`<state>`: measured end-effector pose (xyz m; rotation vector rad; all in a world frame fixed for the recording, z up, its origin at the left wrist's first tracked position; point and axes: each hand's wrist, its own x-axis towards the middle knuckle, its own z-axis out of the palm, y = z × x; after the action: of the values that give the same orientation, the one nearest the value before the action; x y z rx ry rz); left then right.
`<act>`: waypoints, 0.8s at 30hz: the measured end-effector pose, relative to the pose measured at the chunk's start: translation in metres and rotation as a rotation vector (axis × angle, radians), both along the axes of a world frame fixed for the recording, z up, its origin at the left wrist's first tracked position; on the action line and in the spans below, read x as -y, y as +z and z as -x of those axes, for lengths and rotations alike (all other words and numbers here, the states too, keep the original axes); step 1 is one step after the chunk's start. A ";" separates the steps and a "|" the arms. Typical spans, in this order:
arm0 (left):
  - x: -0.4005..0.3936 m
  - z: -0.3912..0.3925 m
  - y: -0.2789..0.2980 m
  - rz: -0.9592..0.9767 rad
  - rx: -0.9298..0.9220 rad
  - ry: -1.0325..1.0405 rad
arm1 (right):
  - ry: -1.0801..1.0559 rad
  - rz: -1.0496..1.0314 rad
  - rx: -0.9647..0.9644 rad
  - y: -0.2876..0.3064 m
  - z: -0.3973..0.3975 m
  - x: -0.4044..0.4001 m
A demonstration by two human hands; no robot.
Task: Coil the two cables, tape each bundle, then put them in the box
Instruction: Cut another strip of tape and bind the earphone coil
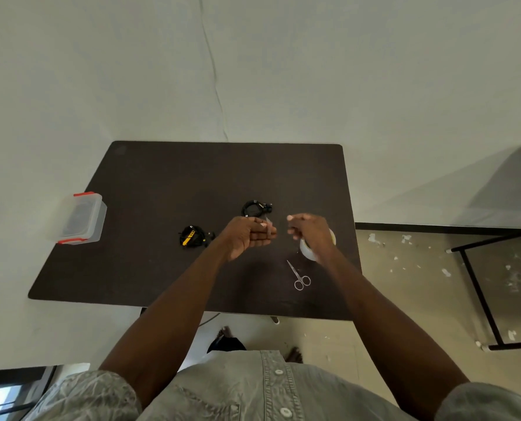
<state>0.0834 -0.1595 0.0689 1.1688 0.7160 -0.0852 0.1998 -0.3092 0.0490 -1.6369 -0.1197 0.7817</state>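
Two coiled black cables lie on the dark table (162, 183): one bundle with a yellow tag (192, 236) left of centre, another coil (254, 208) further back. My left hand (247, 237) hovers in front of the rear coil and pinches a small clear strip of tape (269, 224) at its fingertips. My right hand (310, 233) is raised beside it, fingers curled, nothing clearly in it, and it hides part of the white tape roll (309, 250). A clear plastic box (78, 218) with red clips stands at the table's left edge.
Small metal scissors (298, 276) lie near the front right of the table. A black metal frame (478, 287) stands on the floor to the right. A white wall rises behind the table.
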 end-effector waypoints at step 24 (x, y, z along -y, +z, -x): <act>-0.182 0.046 0.006 -0.173 -0.085 -0.277 | 0.192 -0.024 -0.189 0.020 0.071 -0.181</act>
<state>0.0378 0.0228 0.0752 1.4326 0.6415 -0.3113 0.1286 -0.1283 0.0689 -1.5355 -0.1522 1.0740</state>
